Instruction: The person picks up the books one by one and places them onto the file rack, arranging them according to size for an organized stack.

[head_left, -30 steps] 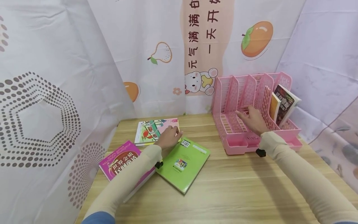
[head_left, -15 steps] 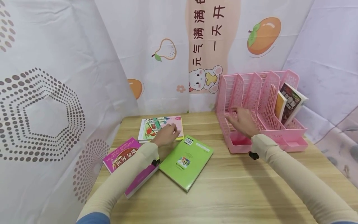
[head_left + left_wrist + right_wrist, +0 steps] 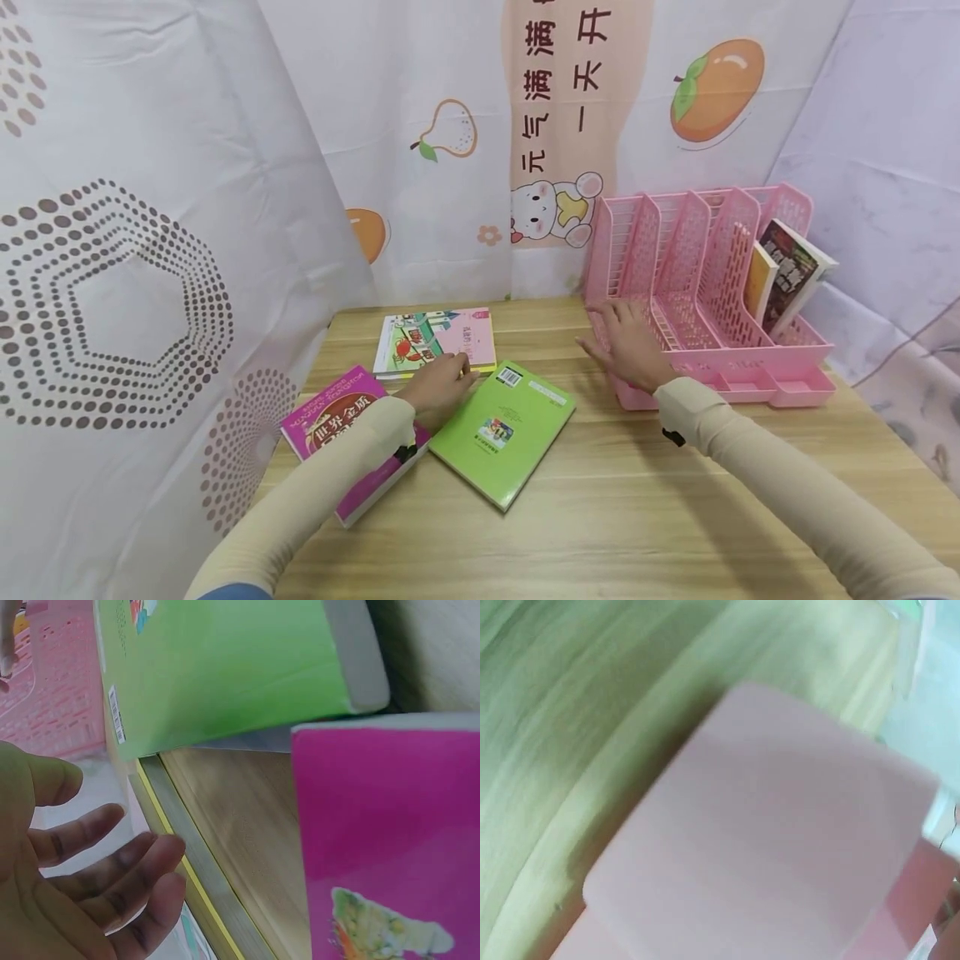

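Observation:
In the head view my left hand hovers between several books, its fingers loosely bent and holding nothing. To its right lies a green book, back cover up. A thick magenta book is partly hidden under my left forearm. Behind the hand lie thin picture books, stacked, with a crab on the top cover. My right hand is at the left front of a pink file rack, fingers spread; contact is unclear. The right wrist view is mostly filled by the rack's pink side wall.
Two books stand in the rack's right compartment, a dark-covered book and a yellow book. Printed cloth hangs behind the wooden table and along both sides.
My right hand has moved left, from over the rack's inside to its left front. The left hand has drawn back slightly from the picture books. The head view has shifted a little.

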`<state>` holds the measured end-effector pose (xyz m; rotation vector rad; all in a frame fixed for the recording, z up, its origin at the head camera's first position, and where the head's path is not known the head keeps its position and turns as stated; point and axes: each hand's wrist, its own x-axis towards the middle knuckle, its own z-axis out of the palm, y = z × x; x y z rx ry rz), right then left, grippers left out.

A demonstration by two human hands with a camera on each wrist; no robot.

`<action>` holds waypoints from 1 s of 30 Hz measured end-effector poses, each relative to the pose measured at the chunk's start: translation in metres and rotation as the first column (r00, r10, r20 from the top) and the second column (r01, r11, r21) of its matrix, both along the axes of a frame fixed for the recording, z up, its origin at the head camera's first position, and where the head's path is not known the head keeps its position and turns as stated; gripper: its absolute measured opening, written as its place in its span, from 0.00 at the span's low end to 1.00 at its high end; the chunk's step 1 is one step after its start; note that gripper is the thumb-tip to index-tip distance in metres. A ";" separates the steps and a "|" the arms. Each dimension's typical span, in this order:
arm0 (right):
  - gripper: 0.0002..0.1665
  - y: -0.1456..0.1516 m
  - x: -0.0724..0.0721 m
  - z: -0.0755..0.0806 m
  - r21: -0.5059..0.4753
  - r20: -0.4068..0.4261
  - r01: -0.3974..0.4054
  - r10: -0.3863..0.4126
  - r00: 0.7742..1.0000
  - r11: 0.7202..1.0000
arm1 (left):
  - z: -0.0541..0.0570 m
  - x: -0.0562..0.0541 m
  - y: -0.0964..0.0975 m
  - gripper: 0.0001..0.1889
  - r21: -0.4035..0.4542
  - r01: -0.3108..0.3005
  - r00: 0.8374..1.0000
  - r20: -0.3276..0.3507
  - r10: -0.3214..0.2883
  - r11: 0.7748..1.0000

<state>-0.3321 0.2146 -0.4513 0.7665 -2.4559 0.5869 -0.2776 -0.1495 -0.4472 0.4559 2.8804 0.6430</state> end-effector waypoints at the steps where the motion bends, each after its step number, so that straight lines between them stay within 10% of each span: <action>1: 0.38 -0.003 0.001 -0.001 0.021 -0.014 -0.012 0.013 1.000 1.000 | 0.000 0.001 -0.001 0.16 0.007 0.001 1.000 0.010 -0.001 1.000; 7: 0.44 -0.023 0.012 -0.006 0.129 0.011 -0.135 0.134 0.991 0.982 | -0.001 0.008 -0.006 0.16 0.043 0.024 0.997 0.073 -0.027 0.999; 15: 0.57 -0.034 0.023 -0.016 0.295 0.141 -0.361 0.333 0.932 0.885 | -0.003 0.017 -0.011 0.14 0.042 0.078 0.994 0.072 -0.081 0.996; 24: 0.66 -0.039 0.037 -0.035 0.422 0.372 -0.463 0.317 0.873 0.780 | -0.021 0.012 -0.014 0.13 0.047 0.136 0.987 0.079 -0.140 0.990; 30: 0.59 -0.040 0.041 -0.033 0.461 0.343 -0.460 0.325 0.881 0.759 | -0.023 0.010 -0.014 0.13 0.066 0.131 0.989 0.067 -0.135 0.989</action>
